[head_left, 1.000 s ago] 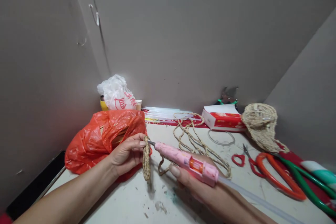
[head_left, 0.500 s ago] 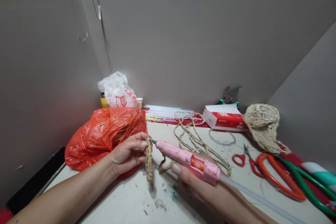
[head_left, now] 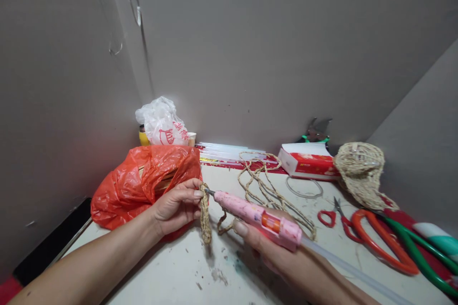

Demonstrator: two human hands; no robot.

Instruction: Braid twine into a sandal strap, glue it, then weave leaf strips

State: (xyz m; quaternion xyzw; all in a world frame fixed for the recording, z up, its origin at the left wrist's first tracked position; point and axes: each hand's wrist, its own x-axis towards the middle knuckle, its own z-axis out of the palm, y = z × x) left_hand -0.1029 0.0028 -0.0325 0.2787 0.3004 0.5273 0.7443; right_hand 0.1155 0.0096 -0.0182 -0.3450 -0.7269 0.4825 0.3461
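My left hand [head_left: 175, 207] pinches a short braided piece of jute rope [head_left: 205, 217], holding it upright above the table. My right hand [head_left: 282, 252] grips a pink glue gun [head_left: 257, 217] with a clear glue stick trailing out of its back. The gun's metal nozzle touches the top of the braided piece, right by my left fingertips. A loose length of the same rope [head_left: 268, 190] trails away over the table behind the gun.
An orange plastic bag [head_left: 139, 183] lies behind my left hand, a white bag [head_left: 161, 126] beyond it. Glue sticks [head_left: 229, 150], a red-and-white box [head_left: 307, 162], a ball of twine [head_left: 359, 167], small red scissors [head_left: 332, 217] and large red and green loops [head_left: 390, 243] sit to the right. Walls close in on three sides.
Both hands, the braided piece and the glue gun stay together, with only a slight drift; the view has shifted a little.
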